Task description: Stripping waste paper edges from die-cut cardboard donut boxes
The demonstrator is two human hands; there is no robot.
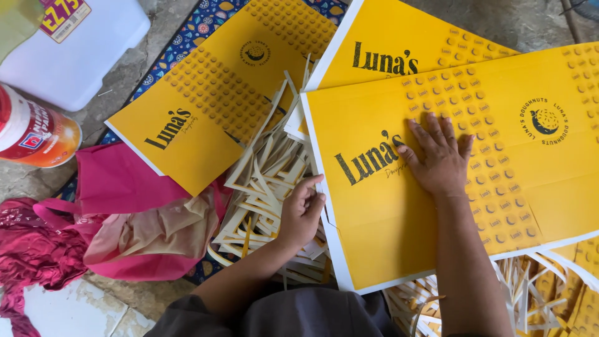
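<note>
Hands were both on the big yellow printed cardboard sheet point(399, 224) lying flat in front of the person, w/ its white edge facing the lap. Right hand point(438, 159) was pressed flat on top, fingers spread open, palm down approx in the middle of the sheet, just beside the black lettering. Left hand point(301, 212) sat at the sheet's left edge, fingers curled and pinching that white border, thumb up top. Underneath and btw the sheets was a messy pile of white and yellow cardboard offcut strips point(262, 181). Two more yellow printed sheets point(206, 100) lay further back, overlapping. Off to the left: pink fabric bag point(118, 181), red-and-white tin can point(31, 131) on its side, white plastic container point(81, 50).
</note>
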